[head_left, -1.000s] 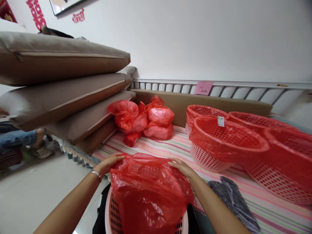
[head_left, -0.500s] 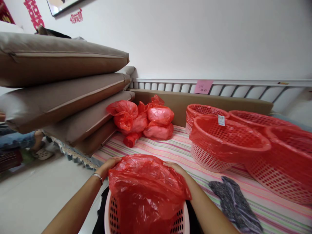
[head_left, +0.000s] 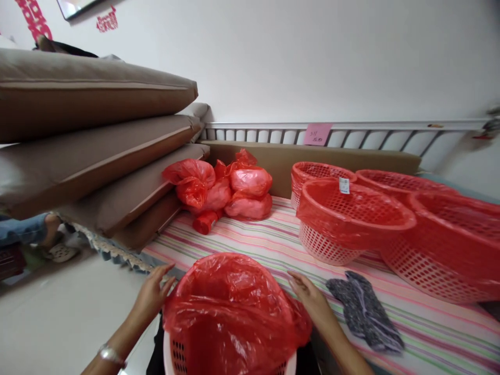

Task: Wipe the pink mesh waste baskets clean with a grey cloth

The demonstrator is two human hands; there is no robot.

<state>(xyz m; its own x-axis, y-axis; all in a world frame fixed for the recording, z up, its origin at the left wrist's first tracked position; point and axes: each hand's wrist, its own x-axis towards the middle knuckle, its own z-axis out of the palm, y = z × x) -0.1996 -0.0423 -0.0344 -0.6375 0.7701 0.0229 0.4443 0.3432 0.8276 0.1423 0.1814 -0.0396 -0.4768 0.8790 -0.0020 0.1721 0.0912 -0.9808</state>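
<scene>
A pink perforated plastic basket (head_left: 169,349) stands right in front of me at the bottom of the view. A thin red plastic bag (head_left: 234,307) lines it; its far edge is folded over the rim, while the near part lies loose and crumpled across the opening. My left hand (head_left: 156,289) is off the far left side of the bag, fingers apart, with nothing in it. On the other side my right hand (head_left: 307,291) is held just beside the bag, its fingers stretched out and holding nothing.
Several bag-lined baskets (head_left: 351,224) stand at the right, near dark grey knitted cloth (head_left: 365,310). Filled red bags (head_left: 250,192) and a red roll (head_left: 205,223) lie at the back. Stacked brown cushions (head_left: 97,125) rise at the left on the striped sheet (head_left: 250,237).
Both hands have let go of the bag's far edge and moved outward to either side. The bag's far part now lies over the basket rim. The view has shifted slightly.
</scene>
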